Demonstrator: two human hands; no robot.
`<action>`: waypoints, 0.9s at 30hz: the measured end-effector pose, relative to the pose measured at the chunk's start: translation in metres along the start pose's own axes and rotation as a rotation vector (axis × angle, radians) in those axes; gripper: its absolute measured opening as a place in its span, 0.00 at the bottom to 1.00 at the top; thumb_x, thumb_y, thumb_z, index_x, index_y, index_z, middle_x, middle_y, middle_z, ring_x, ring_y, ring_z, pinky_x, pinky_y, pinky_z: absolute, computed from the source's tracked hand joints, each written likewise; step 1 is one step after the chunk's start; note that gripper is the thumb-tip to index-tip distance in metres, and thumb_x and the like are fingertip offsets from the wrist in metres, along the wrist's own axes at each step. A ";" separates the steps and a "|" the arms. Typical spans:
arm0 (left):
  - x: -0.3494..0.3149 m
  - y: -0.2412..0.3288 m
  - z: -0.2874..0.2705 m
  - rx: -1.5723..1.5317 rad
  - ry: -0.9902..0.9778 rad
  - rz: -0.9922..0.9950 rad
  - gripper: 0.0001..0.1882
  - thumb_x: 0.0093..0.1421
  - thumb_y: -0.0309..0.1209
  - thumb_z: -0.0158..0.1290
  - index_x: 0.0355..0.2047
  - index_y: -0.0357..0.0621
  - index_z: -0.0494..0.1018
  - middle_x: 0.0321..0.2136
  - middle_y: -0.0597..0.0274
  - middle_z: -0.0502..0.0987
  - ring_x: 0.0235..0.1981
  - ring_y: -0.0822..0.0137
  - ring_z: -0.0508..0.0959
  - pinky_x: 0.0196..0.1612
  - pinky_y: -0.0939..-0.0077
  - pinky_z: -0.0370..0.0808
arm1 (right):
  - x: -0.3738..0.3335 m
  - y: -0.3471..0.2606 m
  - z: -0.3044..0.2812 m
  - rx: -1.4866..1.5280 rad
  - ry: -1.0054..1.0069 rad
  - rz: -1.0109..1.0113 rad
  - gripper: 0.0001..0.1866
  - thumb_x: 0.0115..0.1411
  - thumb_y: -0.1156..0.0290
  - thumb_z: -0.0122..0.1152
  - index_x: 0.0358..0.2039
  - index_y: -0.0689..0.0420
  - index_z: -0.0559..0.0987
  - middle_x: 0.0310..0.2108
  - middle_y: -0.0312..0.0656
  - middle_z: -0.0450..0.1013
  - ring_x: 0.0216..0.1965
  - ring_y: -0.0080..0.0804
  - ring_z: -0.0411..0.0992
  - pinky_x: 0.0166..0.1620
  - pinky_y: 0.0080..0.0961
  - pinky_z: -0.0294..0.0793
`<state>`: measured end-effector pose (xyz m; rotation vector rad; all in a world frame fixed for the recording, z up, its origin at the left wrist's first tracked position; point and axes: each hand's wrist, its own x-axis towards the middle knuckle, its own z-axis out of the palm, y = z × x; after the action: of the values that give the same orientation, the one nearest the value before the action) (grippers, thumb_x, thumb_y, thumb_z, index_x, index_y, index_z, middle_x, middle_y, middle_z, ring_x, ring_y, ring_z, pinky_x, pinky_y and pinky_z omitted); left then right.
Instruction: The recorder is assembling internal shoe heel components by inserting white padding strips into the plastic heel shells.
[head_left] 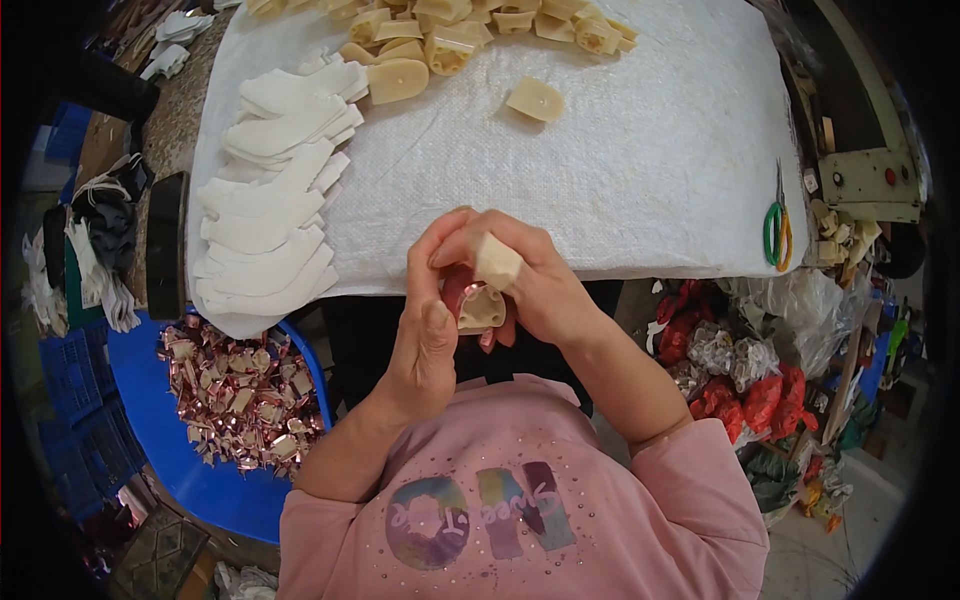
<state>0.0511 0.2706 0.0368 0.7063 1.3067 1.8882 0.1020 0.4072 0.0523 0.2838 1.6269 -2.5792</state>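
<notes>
Above my lap, at the table's near edge, a small shoe heel (482, 308) is held between my hands. Shiny red-pink covering wraps its side, and its cream end with holes faces me. My left hand (425, 340) closes around its left side, thumb upright. My right hand (545, 285) curls over it from the right, fingers meeting those of the left. A cream, block-like piece (498, 262) sits at the right hand's fingers; whether it is a block or a finger wrap I cannot tell. Palms and fingers hide part of the heel.
White woven sheeting (600, 190) covers the table. Bare beige heels (450, 45) pile at its far side, with one loose heel (536, 100) nearer. White cut pieces (270, 200) overlap at left; scissors (778, 225) lie right. Pink metallic-covered pieces (240, 395) heap on a blue chair (220, 505).
</notes>
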 end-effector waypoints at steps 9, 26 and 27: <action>-0.001 0.003 0.007 0.234 0.137 0.098 0.33 0.65 0.51 0.31 0.56 0.32 0.51 0.44 0.56 0.63 0.38 0.74 0.67 0.36 0.82 0.67 | -0.004 0.031 0.012 -0.139 0.035 -0.325 0.13 0.64 0.63 0.46 0.42 0.58 0.72 0.38 0.37 0.64 0.32 0.21 0.66 0.29 0.16 0.70; 0.005 -0.011 0.001 -0.058 0.146 0.109 0.26 0.66 0.41 0.38 0.60 0.45 0.48 0.42 0.62 0.65 0.41 0.73 0.67 0.43 0.77 0.67 | -0.002 0.041 0.019 -0.336 0.239 -0.489 0.17 0.64 0.68 0.40 0.51 0.60 0.67 0.40 0.40 0.66 0.37 0.29 0.65 0.42 0.23 0.65; 0.005 -0.003 0.002 -0.158 0.161 -0.073 0.34 0.64 0.54 0.35 0.62 0.50 0.44 0.42 0.61 0.67 0.40 0.70 0.68 0.40 0.76 0.68 | -0.004 0.035 0.018 -0.301 0.226 -0.387 0.19 0.65 0.64 0.38 0.52 0.61 0.66 0.39 0.40 0.66 0.34 0.28 0.65 0.39 0.22 0.65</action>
<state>0.0500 0.2765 0.0347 0.4282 1.2464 1.9959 0.1096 0.3759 0.0291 0.2680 2.3254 -2.5748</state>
